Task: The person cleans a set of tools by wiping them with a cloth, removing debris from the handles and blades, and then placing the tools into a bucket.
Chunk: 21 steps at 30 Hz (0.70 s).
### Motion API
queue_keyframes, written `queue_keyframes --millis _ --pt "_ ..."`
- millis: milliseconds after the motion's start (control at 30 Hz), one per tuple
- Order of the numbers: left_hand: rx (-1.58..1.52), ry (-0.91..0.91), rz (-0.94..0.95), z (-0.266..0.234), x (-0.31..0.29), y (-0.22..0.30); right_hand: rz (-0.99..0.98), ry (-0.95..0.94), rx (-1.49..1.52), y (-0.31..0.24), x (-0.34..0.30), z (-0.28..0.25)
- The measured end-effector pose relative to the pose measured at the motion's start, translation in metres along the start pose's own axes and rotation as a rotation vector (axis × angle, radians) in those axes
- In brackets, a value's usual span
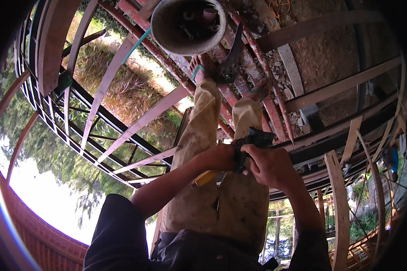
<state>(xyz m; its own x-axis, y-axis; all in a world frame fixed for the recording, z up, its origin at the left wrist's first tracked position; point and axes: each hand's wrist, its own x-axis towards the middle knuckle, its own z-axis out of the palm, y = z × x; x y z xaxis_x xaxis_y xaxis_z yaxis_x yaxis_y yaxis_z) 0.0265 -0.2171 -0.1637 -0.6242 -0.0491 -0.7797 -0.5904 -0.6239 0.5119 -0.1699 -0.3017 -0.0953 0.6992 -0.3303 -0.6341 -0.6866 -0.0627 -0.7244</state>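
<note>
My left hand (220, 157) and my right hand (270, 166) are close together above my thighs. Both are closed on a crumpled black plastic bag (259, 137), whose loose part spreads out beyond my fingers. What lies inside the bag is hidden. Below my left hand, a yellow handle-like piece (205, 179) sticks out toward my lap; I cannot make out what it belongs to. Past my knees, a round bucket (159, 28) holds a wrench (186, 32), a small cup-like piece (210, 15) and other things in shadow. A dark saw with a toothed edge (233, 56) lies between my feet.
My sandalled feet rest on worn red bars (272, 108) raised over rubble and soil. Wooden slats (106, 92) and dark metal beams (115, 121) run along the left, with grass far below. More timber (338, 203) stands at right.
</note>
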Motion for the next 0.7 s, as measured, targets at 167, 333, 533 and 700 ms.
queue_keyframes --millis 167,333,533,700 --pt "-0.287 -0.215 0.059 0.003 0.01 -0.013 -0.122 -0.139 -0.086 -0.002 0.005 -0.004" --pt "-0.82 -0.235 0.036 -0.004 0.004 -0.028 0.0 0.055 0.015 0.011 -0.009 0.0" --pt "-1.27 -0.064 0.089 0.001 -0.01 -0.02 0.033 0.208 0.267 -0.016 -0.031 0.004" --pt "-1.592 -0.004 0.264 0.018 -0.007 -0.01 0.156 0.333 0.472 -0.03 -0.041 0.005"
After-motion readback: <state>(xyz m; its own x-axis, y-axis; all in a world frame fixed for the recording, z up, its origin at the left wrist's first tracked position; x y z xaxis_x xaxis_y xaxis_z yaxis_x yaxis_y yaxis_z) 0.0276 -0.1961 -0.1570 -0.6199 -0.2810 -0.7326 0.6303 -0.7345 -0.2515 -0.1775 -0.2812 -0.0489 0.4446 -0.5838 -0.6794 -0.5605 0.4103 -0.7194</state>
